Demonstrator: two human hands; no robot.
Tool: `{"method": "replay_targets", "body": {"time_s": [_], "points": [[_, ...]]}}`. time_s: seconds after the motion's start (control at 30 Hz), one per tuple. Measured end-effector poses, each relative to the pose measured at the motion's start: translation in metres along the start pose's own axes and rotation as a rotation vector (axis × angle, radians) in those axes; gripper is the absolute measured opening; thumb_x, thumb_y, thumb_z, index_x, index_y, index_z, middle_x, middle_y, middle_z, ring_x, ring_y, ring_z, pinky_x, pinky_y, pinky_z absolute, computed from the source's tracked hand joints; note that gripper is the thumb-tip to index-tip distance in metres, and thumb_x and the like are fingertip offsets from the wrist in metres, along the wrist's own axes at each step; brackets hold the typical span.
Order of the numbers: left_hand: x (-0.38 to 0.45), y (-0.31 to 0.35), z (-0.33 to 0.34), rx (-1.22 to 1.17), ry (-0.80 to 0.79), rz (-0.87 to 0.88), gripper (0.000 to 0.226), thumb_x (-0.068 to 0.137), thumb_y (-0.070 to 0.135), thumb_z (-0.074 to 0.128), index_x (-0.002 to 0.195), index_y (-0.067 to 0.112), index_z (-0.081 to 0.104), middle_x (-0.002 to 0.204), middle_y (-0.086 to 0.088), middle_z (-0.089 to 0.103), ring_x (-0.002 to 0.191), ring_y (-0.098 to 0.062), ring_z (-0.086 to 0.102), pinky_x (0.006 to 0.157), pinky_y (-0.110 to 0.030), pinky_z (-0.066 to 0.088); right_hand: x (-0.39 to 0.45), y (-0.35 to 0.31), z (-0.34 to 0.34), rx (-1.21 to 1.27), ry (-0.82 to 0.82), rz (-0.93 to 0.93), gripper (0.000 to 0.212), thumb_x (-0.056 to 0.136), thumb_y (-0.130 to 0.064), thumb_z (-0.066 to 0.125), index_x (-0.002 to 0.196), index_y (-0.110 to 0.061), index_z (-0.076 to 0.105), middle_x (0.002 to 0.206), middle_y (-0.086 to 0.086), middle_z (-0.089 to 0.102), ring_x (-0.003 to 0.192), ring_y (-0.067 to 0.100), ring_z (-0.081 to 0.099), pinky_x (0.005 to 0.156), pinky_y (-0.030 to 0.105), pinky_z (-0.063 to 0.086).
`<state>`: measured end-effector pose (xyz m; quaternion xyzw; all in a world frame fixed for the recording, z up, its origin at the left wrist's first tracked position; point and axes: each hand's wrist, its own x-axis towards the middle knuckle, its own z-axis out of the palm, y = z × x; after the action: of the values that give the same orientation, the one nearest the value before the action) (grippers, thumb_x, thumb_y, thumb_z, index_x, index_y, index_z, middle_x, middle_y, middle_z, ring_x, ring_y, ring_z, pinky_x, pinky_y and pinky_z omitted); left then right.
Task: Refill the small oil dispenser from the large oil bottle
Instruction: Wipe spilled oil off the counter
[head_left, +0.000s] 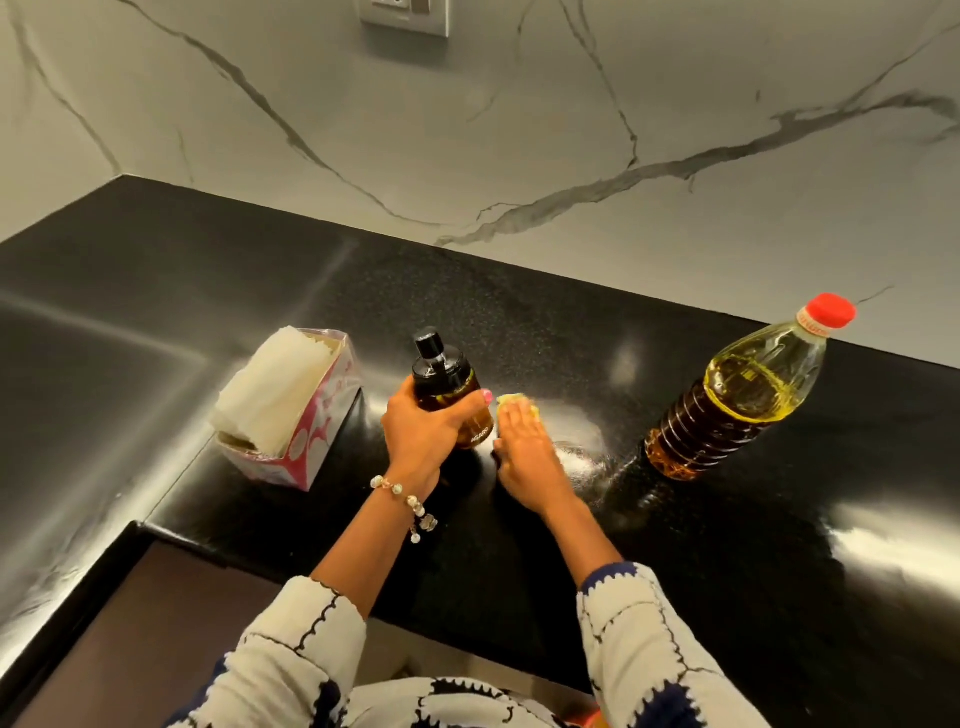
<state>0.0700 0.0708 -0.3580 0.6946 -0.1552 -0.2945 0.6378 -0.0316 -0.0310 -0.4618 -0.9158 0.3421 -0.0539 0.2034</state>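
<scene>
A pink-and-white tissue box (288, 415) sits toward the left edge of the black countertop (156, 291). Beside it, your left hand (423, 434), a pearl bracelet (405, 501) at the wrist, wraps its fingers around the small oil dispenser (448, 387), black pump cap on. Just right of it, your right hand (524, 447) presses flat, fingers straight, on a yellow cloth (508, 401). Well apart, near the back edge, stands the large oil bottle (737, 400), red cap (830, 310) closed.
</scene>
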Motion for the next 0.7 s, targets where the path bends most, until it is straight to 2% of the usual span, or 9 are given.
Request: {"method": "replay_targets", "body": {"time_s": [0.07,0.1,0.2,0.4,0.53,0.6,0.7], "points": [[0.001,0.007,-0.003,-0.034,0.010,0.005,0.042,0.065,0.017,0.087,0.088,0.035,0.057,0.091,0.014,0.065,0.085,0.003,0.060,0.067,-0.014,0.044,-0.009,-0.014,0.011,0.056,-0.035,-0.145,0.060,0.095,-0.012,0.043,0.150,-0.003,0.021,0.159,0.015,0.012,0.148,0.026,0.002,0.121,0.043,0.001],[0.002,0.010,-0.004,-0.047,0.012,0.007,0.042,0.066,0.016,0.086,0.088,0.035,0.056,0.091,0.015,0.064,0.085,0.003,0.059,0.067,-0.014,0.043,-0.017,-0.014,0.015,0.052,-0.066,-0.212,0.058,0.096,-0.012,0.044,0.150,-0.004,0.023,0.159,0.015,0.015,0.148,0.025,0.003,0.122,0.042,0.003],[0.004,0.015,-0.006,-0.056,0.012,0.023,0.044,0.066,0.018,0.086,0.090,0.036,0.055,0.093,0.016,0.062,0.086,0.005,0.056,0.070,-0.014,0.041,-0.039,0.009,0.007,0.008,-0.087,-0.267,0.058,0.099,-0.015,0.042,0.152,-0.010,0.018,0.159,0.007,0.012,0.146,0.017,-0.003,0.118,0.027,-0.004],[0.001,0.012,-0.008,-0.101,0.004,0.000,0.044,0.070,0.015,0.083,0.096,0.033,0.053,0.093,0.017,0.059,0.083,0.006,0.054,0.068,-0.013,0.040,-0.041,0.059,-0.044,0.041,-0.002,0.094,0.056,0.099,-0.006,0.040,0.151,-0.009,0.021,0.160,0.010,0.014,0.148,0.025,0.005,0.118,0.032,0.006],[-0.001,0.007,-0.015,-0.085,0.036,-0.009,0.046,0.068,0.018,0.084,0.099,0.032,0.054,0.095,0.017,0.058,0.088,0.002,0.054,0.081,-0.022,0.041,-0.030,0.040,-0.041,0.049,0.076,0.371,0.053,0.101,-0.011,0.040,0.150,-0.002,0.021,0.158,0.020,0.014,0.147,0.035,0.008,0.118,0.041,0.013],[-0.002,0.005,-0.019,-0.064,0.048,-0.012,0.050,0.067,0.019,0.085,0.104,0.030,0.053,0.096,0.018,0.057,0.094,-0.003,0.055,0.085,-0.026,0.041,-0.029,0.018,-0.028,0.056,0.121,0.390,0.053,0.101,-0.016,0.042,0.148,-0.001,0.024,0.157,0.020,0.018,0.146,0.035,0.011,0.119,0.042,0.015],[-0.004,0.003,-0.024,-0.037,0.062,-0.003,0.050,0.065,0.021,0.086,0.100,0.033,0.052,0.096,0.018,0.057,0.098,-0.008,0.055,0.089,-0.029,0.042,-0.032,-0.011,-0.003,0.118,0.154,0.242,0.051,0.097,-0.007,0.046,0.147,-0.005,0.033,0.156,0.013,0.027,0.147,0.028,0.016,0.120,0.037,0.015]]}}
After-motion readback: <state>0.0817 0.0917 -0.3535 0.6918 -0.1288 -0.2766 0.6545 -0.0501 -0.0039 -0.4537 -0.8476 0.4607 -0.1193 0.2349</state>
